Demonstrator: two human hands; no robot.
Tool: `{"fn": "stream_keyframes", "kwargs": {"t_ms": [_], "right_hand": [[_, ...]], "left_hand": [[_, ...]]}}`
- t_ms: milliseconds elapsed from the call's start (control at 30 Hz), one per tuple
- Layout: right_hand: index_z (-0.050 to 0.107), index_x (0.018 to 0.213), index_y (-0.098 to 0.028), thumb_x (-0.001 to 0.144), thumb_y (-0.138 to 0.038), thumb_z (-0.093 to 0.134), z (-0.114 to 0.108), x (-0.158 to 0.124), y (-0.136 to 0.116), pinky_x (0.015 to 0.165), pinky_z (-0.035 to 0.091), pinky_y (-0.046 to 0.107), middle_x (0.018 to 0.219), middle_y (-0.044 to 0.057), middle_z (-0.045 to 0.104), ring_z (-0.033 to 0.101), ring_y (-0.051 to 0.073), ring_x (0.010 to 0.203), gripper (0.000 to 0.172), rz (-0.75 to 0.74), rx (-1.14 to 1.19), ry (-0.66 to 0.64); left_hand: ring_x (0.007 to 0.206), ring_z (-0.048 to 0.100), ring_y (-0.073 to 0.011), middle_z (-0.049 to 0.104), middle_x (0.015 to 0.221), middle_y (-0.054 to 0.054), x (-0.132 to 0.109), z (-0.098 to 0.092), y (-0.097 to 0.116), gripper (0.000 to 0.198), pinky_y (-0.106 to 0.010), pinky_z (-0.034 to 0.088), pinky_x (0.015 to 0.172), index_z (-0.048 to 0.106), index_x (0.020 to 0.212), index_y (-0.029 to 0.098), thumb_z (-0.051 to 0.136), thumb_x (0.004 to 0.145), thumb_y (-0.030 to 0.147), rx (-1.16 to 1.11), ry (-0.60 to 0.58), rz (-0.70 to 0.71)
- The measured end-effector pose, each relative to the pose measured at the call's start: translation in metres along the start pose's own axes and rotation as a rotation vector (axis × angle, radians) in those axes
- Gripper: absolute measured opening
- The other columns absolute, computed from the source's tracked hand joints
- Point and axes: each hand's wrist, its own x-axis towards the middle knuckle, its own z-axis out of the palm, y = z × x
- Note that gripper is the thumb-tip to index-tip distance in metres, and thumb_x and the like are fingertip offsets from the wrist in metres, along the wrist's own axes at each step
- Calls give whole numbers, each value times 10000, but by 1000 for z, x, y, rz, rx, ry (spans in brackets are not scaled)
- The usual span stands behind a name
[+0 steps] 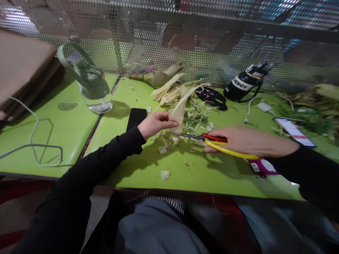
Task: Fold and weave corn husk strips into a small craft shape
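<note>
A bright green table [148, 165] is filling the middle of the frame, with a second green table [66, 130] adjoining it at the left across a dark seam. A perforated metal screen [164, 38] is running along the back edge, closing off the room behind it. At centre, the left hand [155, 123] is pinching a pale corn husk strip [180, 109] between thumb and fingers, holding it upright just above the surface. The right hand [246, 141], at centre right, is closed around the yellow and red handles of the scissors [209, 139], whose blades are pointing left toward the base of the strip. A heap of husks and trimmings [180, 93] is lying behind the hands. A black phone [136, 118] is resting just left of the left hand. At upper left, a clear bottle with a green lid [92, 86] is standing; at upper right, a black bottle [245, 84] is lying on its side. A lit phone [293, 131] is lying at right, and a white cable [34, 141] is looping at left.
</note>
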Motion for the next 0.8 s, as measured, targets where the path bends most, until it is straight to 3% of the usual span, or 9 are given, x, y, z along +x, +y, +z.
{"fn": "stream_keyframes", "kwargs": {"t_ms": [167, 267, 367, 500, 633, 667, 733, 800], "right_hand": [[629, 720, -208, 759, -807, 421, 2, -4, 1, 534, 299, 298, 604, 23, 595, 468, 148, 529, 636, -24, -16, 28], [661, 789, -216, 733, -794, 476, 11, -5, 13, 560, 332, 303, 664, 43, 652, 530, 179, 572, 610, -5, 0, 48], [637, 952, -218, 720, -817, 462, 28, -1, 41, 613, 397, 322, 845, 83, 710, 608, 238, 698, 666, 176, 97, 219], [561, 1053, -169, 809, -744, 433, 56, 10, 77, 625, 435, 348, 994, 190, 704, 640, 290, 769, 638, 276, 138, 372], [594, 1071, -146, 881, -606, 439, 70, 11, 78, 694, 490, 416, 956, 194, 704, 661, 331, 820, 522, 185, 105, 420], [609, 1088, -153, 907, -562, 430, 70, 10, 71, 800, 487, 452, 1046, 211, 690, 647, 350, 942, 481, 140, 75, 456], [621, 1120, -144, 947, -474, 407, 68, 9, 49, 925, 458, 522, 1133, 224, 666, 615, 368, 1060, 430, -24, -25, 715], [601, 1206, -212, 954, -403, 460, 66, 12, 23, 949, 485, 493, 1165, 140, 678, 636, 305, 1066, 346, -255, 41, 841]], "left_hand": [[705, 583, -92, 682, 741, 1, -2, 1, 5, 55, -295, 445, 801, 683, 732, 115, 736, 718, 122, -23, 35, -20], [609, 500, -58, 660, 703, 14, -3, 0, 8, 39, -243, 400, 675, 690, 731, 120, 728, 738, 123, -58, 92, -39], [523, 396, -38, 616, 653, 26, -3, -1, 9, 73, -230, 286, 536, 684, 719, 125, 733, 761, 159, -125, 118, -82], [519, 416, -39, 595, 639, 20, -4, -1, 9, 89, -225, 251, 502, 670, 724, 131, 734, 776, 161, -209, 102, -163], [523, 447, -35, 604, 644, 10, -5, 2, 11, 107, -212, 281, 501, 659, 718, 124, 711, 810, 146, -209, 96, -214], [528, 463, -36, 601, 636, 11, -6, 3, 12, 121, -208, 305, 510, 653, 710, 122, 704, 818, 143, -202, 93, -232], [534, 498, -40, 594, 614, 14, -8, 6, 13, 142, -203, 362, 540, 642, 699, 119, 693, 830, 135, -188, 80, -270], [538, 528, -44, 604, 612, 14, -10, 9, 13, 148, -203, 404, 564, 637, 701, 116, 682, 840, 134, -176, 57, -294]]}}
